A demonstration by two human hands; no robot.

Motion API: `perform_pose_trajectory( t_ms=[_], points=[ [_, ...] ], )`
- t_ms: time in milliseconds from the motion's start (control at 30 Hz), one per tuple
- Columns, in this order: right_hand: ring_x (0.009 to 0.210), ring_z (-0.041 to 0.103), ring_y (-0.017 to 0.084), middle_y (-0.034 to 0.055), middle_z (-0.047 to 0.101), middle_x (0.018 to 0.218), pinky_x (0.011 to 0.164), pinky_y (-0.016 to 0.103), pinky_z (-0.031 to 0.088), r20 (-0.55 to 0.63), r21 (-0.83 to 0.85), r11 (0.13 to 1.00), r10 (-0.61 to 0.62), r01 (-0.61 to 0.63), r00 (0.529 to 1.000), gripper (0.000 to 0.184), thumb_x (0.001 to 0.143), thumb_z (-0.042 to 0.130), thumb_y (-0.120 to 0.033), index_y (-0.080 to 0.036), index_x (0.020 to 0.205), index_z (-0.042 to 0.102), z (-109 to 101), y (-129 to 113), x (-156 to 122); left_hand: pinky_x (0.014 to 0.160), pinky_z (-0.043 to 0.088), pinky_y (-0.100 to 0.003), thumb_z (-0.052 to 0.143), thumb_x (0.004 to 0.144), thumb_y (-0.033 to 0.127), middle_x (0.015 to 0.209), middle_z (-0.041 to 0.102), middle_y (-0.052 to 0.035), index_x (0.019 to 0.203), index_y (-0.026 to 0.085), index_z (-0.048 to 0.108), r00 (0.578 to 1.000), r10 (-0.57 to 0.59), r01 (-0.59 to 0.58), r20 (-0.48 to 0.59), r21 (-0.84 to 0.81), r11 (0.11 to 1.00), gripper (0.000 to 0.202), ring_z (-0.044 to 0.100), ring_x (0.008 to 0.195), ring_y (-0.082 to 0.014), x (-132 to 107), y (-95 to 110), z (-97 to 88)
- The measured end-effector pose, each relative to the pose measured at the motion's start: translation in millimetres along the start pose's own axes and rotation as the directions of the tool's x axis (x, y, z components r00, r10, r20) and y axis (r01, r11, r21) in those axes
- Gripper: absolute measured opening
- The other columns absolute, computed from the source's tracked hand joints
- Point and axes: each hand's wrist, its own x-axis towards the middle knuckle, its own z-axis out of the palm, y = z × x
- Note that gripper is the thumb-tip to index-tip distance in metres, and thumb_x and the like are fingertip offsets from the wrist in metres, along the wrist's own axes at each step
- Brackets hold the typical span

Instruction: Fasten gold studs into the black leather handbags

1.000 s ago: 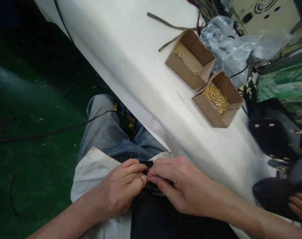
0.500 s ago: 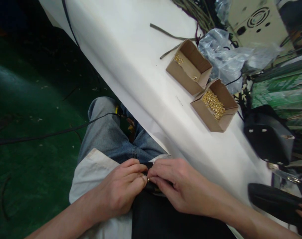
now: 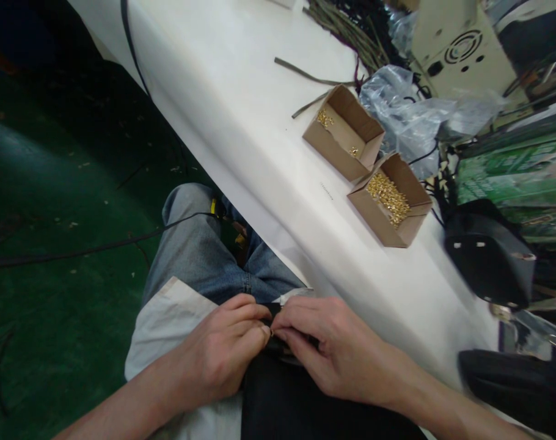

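The left hand (image 3: 218,357) and right hand (image 3: 340,354) met fingertip to fingertip over the lap, both pinching a small gold fitting (image 3: 271,332) against the black fabric piece (image 3: 282,400) beneath them. Beyond the right hand stood two cardboard boxes (image 3: 388,208) of gold fittings.

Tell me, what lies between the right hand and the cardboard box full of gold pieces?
In the head view, only bare white table lies between the right hand and the box of gold pieces.
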Motion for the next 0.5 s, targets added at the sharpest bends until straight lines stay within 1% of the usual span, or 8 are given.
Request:
perform_pose_trajectory(
  t_ms=[133,233,300,400,500],
  points=[
    [0.077,0.062,0.016,0.0019,0.071,0.088,0.074,0.030,0.045,0.011,-0.022,1.000,0.013,-0.013,1.000,0.018,0.109,0.058,-0.014,-0.018,0.100,0.073,0,-2,-1,0.092,0.060,-0.040,0.048,0.103,-0.006,0.093,0.077,-0.0122,0.095,0.015,0.061,1.000,-0.007,0.007,-0.004,0.006,1.000,0.026,0.076,0.094,-0.0236,0,1,0.4],
    [0.077,0.061,0.016,0.0020,0.069,0.087,0.073,0.031,0.044,0.040,-0.068,0.997,0.024,-0.022,0.999,0.019,0.111,0.055,-0.016,-0.018,0.101,0.071,-3,-5,-3,0.093,0.059,-0.041,0.048,0.101,-0.007,0.090,0.077,-0.0105,0.097,0.016,0.061,1.000,-0.001,0.001,0.000,0.000,1.000,0.027,0.077,0.096,-0.0243,2,2,-0.2],
    [0.079,0.062,0.017,0.0033,0.070,0.090,0.073,0.031,0.045,0.057,-0.090,0.996,0.012,-0.007,0.998,0.019,0.111,0.054,-0.014,-0.017,0.103,0.071,-6,-6,-6,0.093,0.058,-0.041,0.049,0.099,-0.008,0.089,0.076,-0.0100,0.097,0.016,0.060,1.000,-0.019,0.019,0.004,-0.007,1.000,0.026,0.076,0.096,-0.0243,3,1,0.6],
    [0.086,0.065,0.020,0.0072,0.072,0.097,0.075,0.032,0.047,0.107,-0.117,0.993,-0.019,0.032,0.994,0.021,0.106,0.051,-0.008,-0.015,0.107,0.071,-8,-7,-8,0.090,0.057,-0.040,0.049,0.100,-0.006,0.092,0.076,-0.0106,0.096,0.017,0.057,0.999,-0.050,0.050,-0.005,-0.025,0.998,0.025,0.075,0.096,-0.0232,0,-1,4.6],
    [0.088,0.066,0.021,0.0087,0.074,0.100,0.076,0.033,0.050,0.149,-0.178,0.983,-0.010,0.037,0.989,0.023,0.100,0.052,-0.005,-0.015,0.109,0.071,-2,-7,-5,0.091,0.058,-0.040,0.047,0.101,-0.004,0.100,0.079,-0.0111,0.099,0.019,0.058,0.996,-0.082,0.081,-0.029,-0.041,0.996,0.025,0.076,0.092,-0.0208,-9,-2,7.9]
  ],
)
